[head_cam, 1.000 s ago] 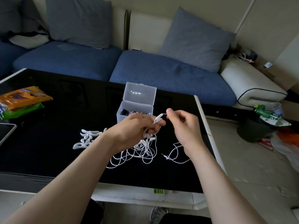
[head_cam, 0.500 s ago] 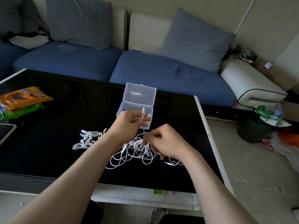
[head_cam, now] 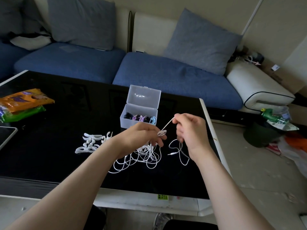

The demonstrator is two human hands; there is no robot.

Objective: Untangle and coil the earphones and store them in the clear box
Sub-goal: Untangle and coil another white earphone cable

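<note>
Head view: we see our left hand (head_cam: 141, 138) curled around a small loop of the white earphones (head_cam: 142, 156), and our right hand (head_cam: 191, 130), at its three o'clock, pinching a taut strand. The rest of the cable lies tangled on the black table (head_cam: 66, 130), at six o'clock from the left hand and partly hidden under it. The clear box (head_cam: 138, 113) stands open at twelve o'clock; we cannot identify its small contents.

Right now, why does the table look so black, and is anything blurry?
In the head view, the table is shiny black under dim light, with faint reflections; the white earphones look sharp; the wide lens bends straight edges.
</note>
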